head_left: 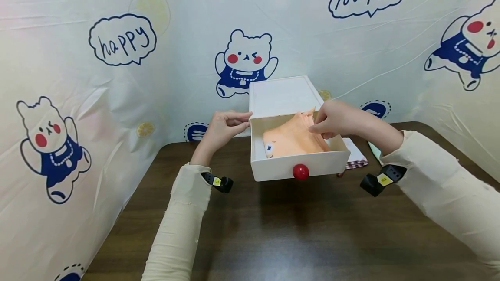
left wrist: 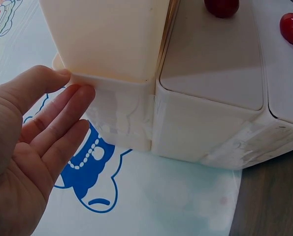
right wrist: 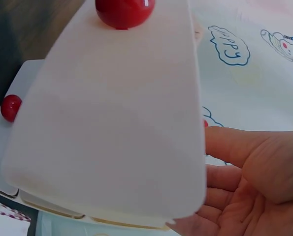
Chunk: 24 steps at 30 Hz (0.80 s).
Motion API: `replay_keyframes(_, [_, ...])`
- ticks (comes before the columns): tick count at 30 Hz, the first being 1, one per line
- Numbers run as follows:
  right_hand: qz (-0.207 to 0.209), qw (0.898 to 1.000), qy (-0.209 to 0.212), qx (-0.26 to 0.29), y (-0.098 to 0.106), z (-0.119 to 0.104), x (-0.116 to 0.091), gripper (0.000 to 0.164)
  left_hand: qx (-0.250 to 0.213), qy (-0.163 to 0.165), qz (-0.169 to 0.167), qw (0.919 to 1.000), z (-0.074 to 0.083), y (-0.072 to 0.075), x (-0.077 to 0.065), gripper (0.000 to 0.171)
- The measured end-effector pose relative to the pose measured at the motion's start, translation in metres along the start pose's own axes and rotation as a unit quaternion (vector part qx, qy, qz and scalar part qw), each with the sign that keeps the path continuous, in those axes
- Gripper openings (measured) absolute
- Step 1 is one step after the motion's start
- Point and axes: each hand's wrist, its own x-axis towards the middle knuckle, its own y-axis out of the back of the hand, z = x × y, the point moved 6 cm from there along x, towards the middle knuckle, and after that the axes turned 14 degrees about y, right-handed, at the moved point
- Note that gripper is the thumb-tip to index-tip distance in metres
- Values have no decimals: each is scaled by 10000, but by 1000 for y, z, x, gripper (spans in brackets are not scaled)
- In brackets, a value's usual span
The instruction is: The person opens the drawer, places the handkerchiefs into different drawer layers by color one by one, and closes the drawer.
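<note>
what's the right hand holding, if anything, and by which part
Right hand seems to pinch the cloth by its raised right side; exact contact is hidden

The right hand [head_left: 337, 118] is pinching a creased peach cloth [head_left: 290, 137] inside an open white drawer [head_left: 273, 169], the left hand [head_left: 222, 128] touching its edge.

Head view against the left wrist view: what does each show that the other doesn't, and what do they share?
Only the head view shows the right hand pinching the peach cloth in the open drawer, and both off-white sleeves.

Only the left wrist view shows two closed drawer fronts, each with a red knob.

Both share the left hand, the open drawer, the dark table and the printed backdrop.
</note>
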Motion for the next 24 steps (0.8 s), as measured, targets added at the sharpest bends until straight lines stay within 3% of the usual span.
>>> replay_keyframes(18, [298, 9990, 300, 124, 10, -3, -10, 18, -105, 37, -56, 9999, -3, -1, 1, 27])
replay_keyframes(24, [186, 9992, 356, 25, 3, -3, -6, 17, -120, 34, -10, 9999, -19, -1, 13, 28])
